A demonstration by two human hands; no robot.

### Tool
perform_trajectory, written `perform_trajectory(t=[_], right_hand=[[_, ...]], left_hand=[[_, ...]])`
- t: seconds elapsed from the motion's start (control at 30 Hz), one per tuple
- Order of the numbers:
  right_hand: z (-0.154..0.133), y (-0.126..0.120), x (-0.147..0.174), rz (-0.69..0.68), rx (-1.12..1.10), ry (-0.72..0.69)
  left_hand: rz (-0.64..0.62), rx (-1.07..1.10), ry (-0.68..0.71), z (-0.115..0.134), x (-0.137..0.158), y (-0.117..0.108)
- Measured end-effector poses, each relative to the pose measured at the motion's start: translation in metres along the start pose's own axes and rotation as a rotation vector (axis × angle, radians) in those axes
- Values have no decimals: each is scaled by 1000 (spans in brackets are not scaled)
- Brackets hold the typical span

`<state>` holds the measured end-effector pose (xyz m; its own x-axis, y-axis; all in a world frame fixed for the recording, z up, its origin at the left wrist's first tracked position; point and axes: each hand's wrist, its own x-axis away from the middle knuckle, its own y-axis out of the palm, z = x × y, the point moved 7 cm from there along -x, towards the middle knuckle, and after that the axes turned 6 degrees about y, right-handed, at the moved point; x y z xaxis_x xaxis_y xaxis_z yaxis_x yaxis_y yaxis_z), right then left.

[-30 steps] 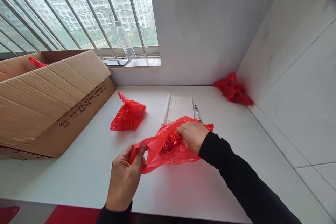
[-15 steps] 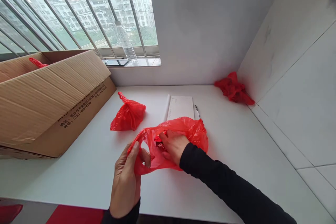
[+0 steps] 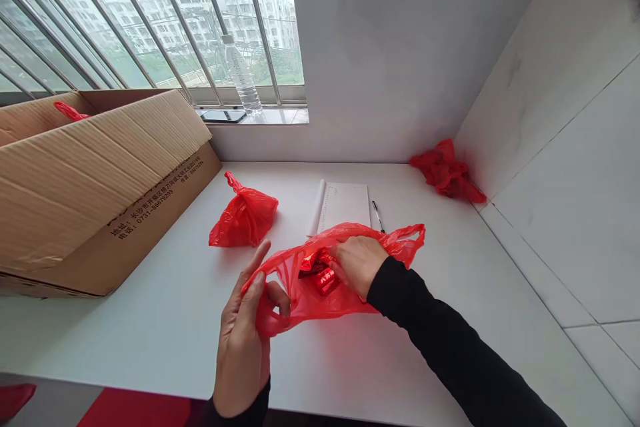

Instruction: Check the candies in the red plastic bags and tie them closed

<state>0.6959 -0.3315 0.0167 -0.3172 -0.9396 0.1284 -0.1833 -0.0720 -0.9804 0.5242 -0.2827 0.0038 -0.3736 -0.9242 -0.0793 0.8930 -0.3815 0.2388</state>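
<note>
My left hand [image 3: 245, 327] pinches the left rim of a thin red plastic bag [image 3: 300, 307], thumb in front, forefinger raised, another finger through a handle loop. The bag's mouth gapes above the table. Inside it lie shiny red packets [image 3: 327, 280] with pale lettering and some dark parts. My right hand [image 3: 360, 263] reaches into the mouth, its bent fingers closed at the right end of the packets; the fingertips are partly hidden. The bag's other handle sticks out beyond my right wrist.
A knotted, filled red bag [image 3: 245, 217] stands behind the left hand. A notepad [image 3: 345, 203] and a pen [image 3: 378, 217] lie behind the open bag. Crumpled red bags [image 3: 445, 170] sit in the right corner. A cardboard box [image 3: 115, 193] stands left; a bottle [image 3: 243, 77] and phone [image 3: 223, 116] rest on the sill.
My right hand has shifted right inside the bag, and more of the red packets shows. The bag's right handle has come into view. My left forefinger has lifted off the rim.
</note>
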Motion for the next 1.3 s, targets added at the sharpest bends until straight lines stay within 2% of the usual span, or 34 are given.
perform_trajectory(t=[0.17, 0.3, 0.37, 0.53, 0.63, 0.87, 0.93, 1.03, 1.3], right_hand=[[-25, 25, -16, 47, -74, -119], [-28, 33, -28, 98, -111, -138], [-22, 26, -27, 132, -123, -134], [-4, -10, -9, 240, -221, -138], [2, -17, -3, 194, -200, -108], [13, -9, -1, 70, -114, -23], [15, -5, 0, 28, -141, -41], [15, -5, 1, 62, -206, -82], [-13, 35, -19, -14, -33, -174]], left_hand=[[64, 43, 28, 2, 0, 1], [47, 54, 4, 0, -2, 0], [64, 33, -13, -1, -3, -3], [117, 4, -35, -2, -4, -9], [103, 14, -19, -3, -4, -7], [109, 28, -27, -7, -4, -7], [110, 32, -31, -8, -4, -7], [91, 31, -25, -7, -4, -5], [68, 10, -16, -4, -2, -4]])
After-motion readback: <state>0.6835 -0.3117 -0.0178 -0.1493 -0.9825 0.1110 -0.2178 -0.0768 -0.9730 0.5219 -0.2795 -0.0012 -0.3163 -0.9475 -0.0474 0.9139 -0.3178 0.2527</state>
